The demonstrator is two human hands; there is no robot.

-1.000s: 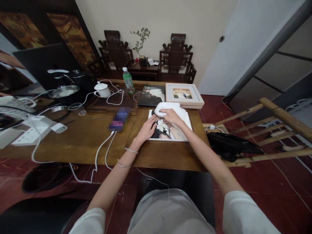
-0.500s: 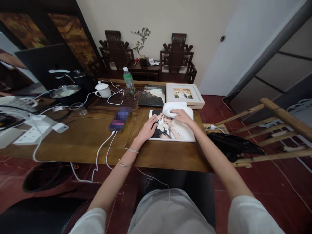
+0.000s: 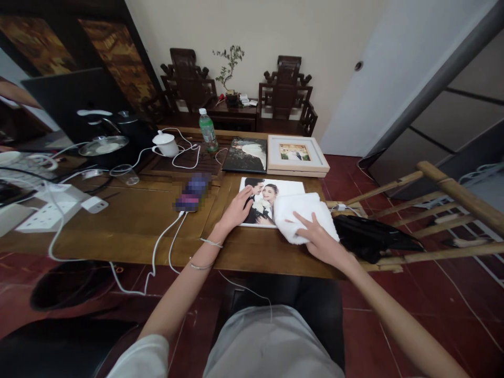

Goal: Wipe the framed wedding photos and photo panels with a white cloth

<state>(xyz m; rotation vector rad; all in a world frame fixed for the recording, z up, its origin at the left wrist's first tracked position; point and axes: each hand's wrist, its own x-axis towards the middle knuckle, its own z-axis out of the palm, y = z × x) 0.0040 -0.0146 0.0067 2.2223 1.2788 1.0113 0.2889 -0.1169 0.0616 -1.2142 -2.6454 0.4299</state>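
Note:
A flat photo panel (image 3: 258, 216) showing a couple lies on the wooden table. My left hand (image 3: 237, 207) rests on the panel's left edge, fingers stretched out flat and nothing held. Over the panel's right part lies a folded white towel (image 3: 303, 210), which covers that side and hangs past its lower right corner. My right hand (image 3: 317, 236) grips the towel from its near side, fingers somewhat spread across the cloth; its thumb is hard to make out.
Behind the panel lie a dark photo board (image 3: 246, 155) and light wooden picture frames (image 3: 297, 167). Left of it are a charging phone (image 3: 192, 194), white cables, a lidded cup (image 3: 165, 144), a bottle (image 3: 208, 131) and power strips (image 3: 51, 212). A bamboo chair (image 3: 452, 186) stands right.
My right hand has moved the towel from the panel's upper right toward me and to the lower right, uncovering the upper part of the picture. My left hand has stayed in place.

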